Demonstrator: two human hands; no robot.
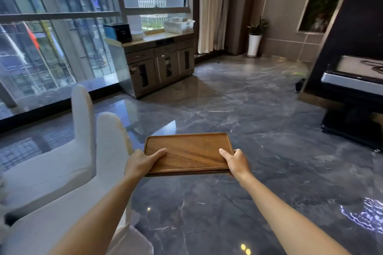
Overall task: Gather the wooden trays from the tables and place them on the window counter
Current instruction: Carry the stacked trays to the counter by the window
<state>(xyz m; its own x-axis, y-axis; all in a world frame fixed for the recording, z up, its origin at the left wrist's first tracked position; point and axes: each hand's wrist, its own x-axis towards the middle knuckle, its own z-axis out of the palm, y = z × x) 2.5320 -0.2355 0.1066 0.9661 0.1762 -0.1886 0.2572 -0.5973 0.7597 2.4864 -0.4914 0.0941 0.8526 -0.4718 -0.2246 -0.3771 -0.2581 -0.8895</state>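
Wooden tray (187, 152) is held flat over the dark marble floor (269, 130), long axis running 9 to 3 o'clock, nothing in it. Left hand (141, 162) grips the near left corner, right hand (236, 161) the near right, thumbs on top. Window counter (157, 38) is well off at 12 o'clock with a clear plastic bin (179, 25) on it, contents too blurry to tell.

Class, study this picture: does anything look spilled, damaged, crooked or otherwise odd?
Nothing stands out. The wooden tray is held level and empty by the left hand and right hand, above the floor. The window counter ahead looks tidy.
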